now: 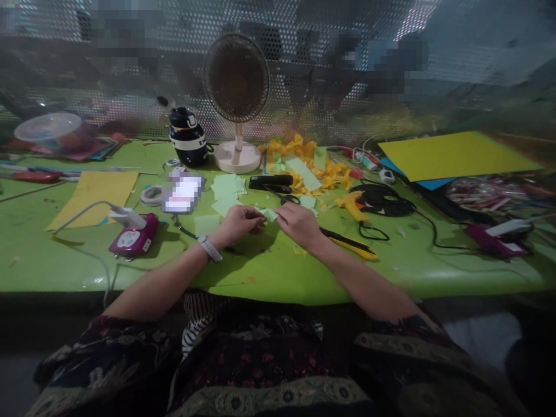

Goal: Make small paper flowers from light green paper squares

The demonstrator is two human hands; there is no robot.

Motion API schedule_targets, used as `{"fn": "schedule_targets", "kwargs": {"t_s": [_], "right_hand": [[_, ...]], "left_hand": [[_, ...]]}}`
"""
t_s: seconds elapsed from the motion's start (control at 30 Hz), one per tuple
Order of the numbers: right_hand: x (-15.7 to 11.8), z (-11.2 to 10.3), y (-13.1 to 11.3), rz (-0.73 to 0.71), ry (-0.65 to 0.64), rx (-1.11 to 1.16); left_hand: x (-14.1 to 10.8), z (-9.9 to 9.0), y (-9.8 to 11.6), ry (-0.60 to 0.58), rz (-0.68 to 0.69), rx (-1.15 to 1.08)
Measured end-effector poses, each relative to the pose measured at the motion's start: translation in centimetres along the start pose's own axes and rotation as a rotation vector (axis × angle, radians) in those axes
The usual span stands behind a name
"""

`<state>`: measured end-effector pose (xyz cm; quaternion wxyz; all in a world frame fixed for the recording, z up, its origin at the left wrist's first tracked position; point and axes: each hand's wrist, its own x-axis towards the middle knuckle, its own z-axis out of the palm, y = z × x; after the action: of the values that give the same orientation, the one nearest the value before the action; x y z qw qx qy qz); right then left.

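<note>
Pale green cut paper [270,215] shows between my two hands over the green tabletop. My left hand [241,223], with a pale watch on the wrist, has thumb and fingers pinched at its left side. Closed on the other side of the paper is my right hand [299,223]; its fingertips are partly hidden. Just beyond them lie dark scissors [288,197] and a black stapler [271,182]. A stack of light green paper pieces [227,186] sits beyond my left hand. Beside my right wrist rests a yellow-and-black box cutter [350,243].
A fan [237,157], a dark bottle [189,142] and a heap of yellow paper flowers [299,153] stand at the back. A phone [184,194] and purple power adapter [135,236] are left. A yellow glue gun [350,205] and yellow sheets [456,165] are right.
</note>
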<state>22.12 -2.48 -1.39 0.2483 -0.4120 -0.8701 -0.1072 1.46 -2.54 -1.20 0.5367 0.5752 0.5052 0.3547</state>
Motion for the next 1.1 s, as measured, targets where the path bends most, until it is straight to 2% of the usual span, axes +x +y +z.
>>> {"fn": "schedule_targets", "kwargs": {"t_s": [0.3, 1.1], "right_hand": [[-0.01, 0.05, -0.1, -0.012, 0.032, -0.033], [0.01, -0.22, -0.3, -0.002, -0.006, -0.052]], "left_hand": [[-0.05, 0.12, -0.16, 0.029, 0.04, 0.049], [-0.54, 0.17, 0.36, 0.069, 0.058, 0.108]]}}
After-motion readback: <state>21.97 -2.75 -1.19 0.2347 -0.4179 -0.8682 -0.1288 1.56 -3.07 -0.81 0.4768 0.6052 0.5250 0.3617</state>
